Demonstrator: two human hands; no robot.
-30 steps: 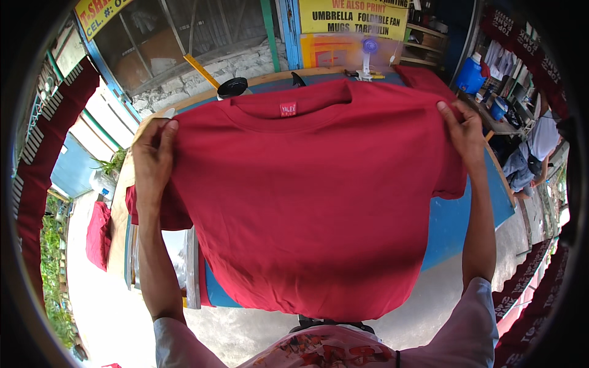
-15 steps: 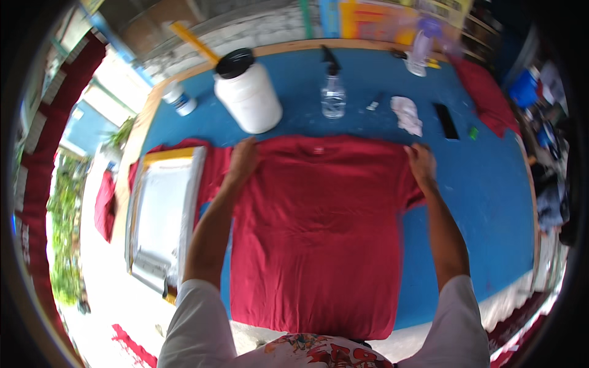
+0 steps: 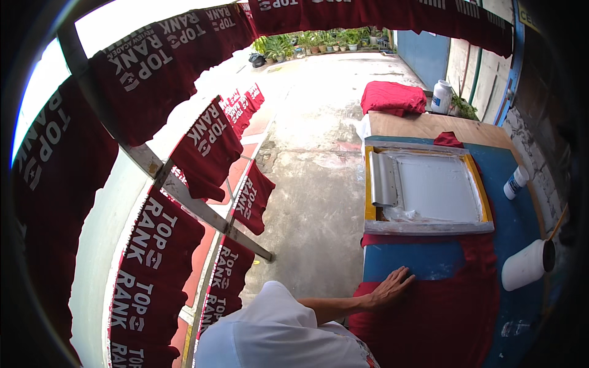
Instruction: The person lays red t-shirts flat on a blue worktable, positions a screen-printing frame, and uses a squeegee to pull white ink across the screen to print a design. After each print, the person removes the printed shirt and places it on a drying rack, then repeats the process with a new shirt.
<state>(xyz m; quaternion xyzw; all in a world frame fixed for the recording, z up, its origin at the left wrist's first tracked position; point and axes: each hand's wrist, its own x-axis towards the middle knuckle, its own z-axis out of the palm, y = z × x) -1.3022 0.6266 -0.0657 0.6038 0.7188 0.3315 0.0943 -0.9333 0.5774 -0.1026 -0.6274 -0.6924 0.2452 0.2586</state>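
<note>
Smoothing step, by judgement: keep palm flat, stroke from shirt centre outward, leave no creases.

Left hand (image 3: 389, 287): arm enters from 6 o'clock, fingers spread, released, pressing flat on red T-shirt (image 3: 442, 313), gripping nothing.

T-shirt lies on blue table (image 3: 423, 260), at 6 o'clock of printing screen frame (image 3: 427, 190).

Right hand: out of view.

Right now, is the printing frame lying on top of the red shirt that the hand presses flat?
No: the printing frame lies on the blue table beyond the red shirt, which the left hand touches at its edge.
</note>
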